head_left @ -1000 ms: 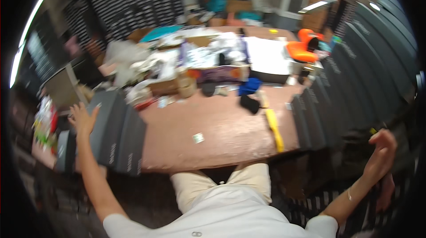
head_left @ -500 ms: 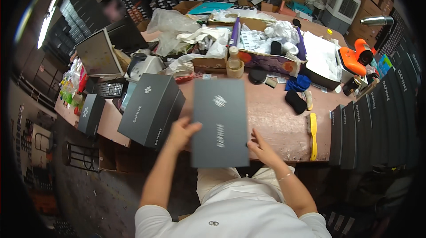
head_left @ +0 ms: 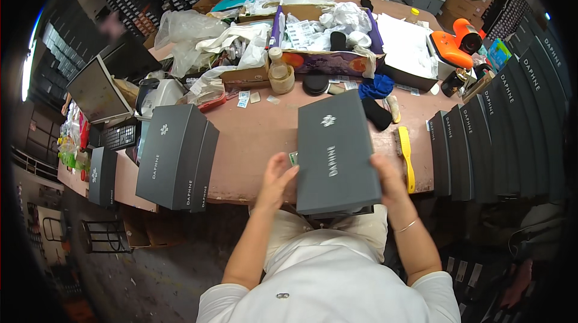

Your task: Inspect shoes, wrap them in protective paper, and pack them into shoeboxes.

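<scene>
Dark grey flat box sits lid-up at the near edge of the bench, overhanging toward the person's lap. Head view only:

- Left hand: open palm and fingers pressed against the box's left long side, not wrapped round it.
- Right hand: fingers flat against the right long side, same open clamp. Box is squeezed between both hands, which looks like the way to keep a wide lid square and steady.
- Small pale tag lies on the bench, touching the box's left edge just above the left hand.
- Two more grey boxes stand just beside each other to the left, at the bench's front edge, well apart from the held one. One further small grey box farther left.
- Row of upright grey boxes on the right, packed face to face like filed stock; at least four clear, more curve off toward the rim, count uncertain.
- One yellow-handled brush lies between the held box and that row, near the right hand.
- One brown jar, one monitor, one orange tool at the back among the clutter.
</scene>
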`<act>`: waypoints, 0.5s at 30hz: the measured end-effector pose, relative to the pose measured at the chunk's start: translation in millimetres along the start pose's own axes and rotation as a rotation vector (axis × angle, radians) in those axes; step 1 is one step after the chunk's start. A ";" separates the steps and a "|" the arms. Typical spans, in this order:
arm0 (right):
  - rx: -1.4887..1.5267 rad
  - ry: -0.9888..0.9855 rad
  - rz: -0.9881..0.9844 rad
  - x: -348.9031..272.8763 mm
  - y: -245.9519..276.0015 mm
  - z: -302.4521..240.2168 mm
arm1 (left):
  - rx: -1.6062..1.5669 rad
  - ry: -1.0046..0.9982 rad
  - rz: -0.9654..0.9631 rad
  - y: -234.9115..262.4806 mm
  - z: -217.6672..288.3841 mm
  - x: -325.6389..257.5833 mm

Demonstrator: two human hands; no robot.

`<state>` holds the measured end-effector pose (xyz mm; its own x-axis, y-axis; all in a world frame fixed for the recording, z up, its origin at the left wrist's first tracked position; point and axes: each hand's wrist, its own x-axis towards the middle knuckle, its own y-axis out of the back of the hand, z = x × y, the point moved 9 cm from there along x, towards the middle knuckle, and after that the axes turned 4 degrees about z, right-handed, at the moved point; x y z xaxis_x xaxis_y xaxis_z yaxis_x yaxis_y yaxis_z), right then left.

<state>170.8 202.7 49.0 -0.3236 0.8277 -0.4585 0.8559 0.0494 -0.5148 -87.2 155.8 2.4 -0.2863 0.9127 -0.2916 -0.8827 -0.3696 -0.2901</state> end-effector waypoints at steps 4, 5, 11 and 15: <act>-0.328 -0.186 -0.523 -36.7 -124.0 71.1 | -0.023 -0.048 0.012 80.3 50.9 0.1; -0.654 0.083 -0.480 -33.6 -122.3 54.7 | 0.034 -0.048 0.069 104.6 60.6 0.5; -1.919 0.826 0.137 1.3 -52.0 0.4 | 0.883 -0.584 0.179 58.7 111.4 -35.6; -1.843 0.358 -0.087 7.2 -38.9 70.9 | 0.695 -0.483 -0.163 -52.6 59.6 -43.9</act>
<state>106.6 167.1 14.3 -0.5040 0.8406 -0.1985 0.2271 0.3506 0.9086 -50.4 145.5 84.8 -0.1242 0.9774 0.1709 -0.9091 -0.1811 0.3751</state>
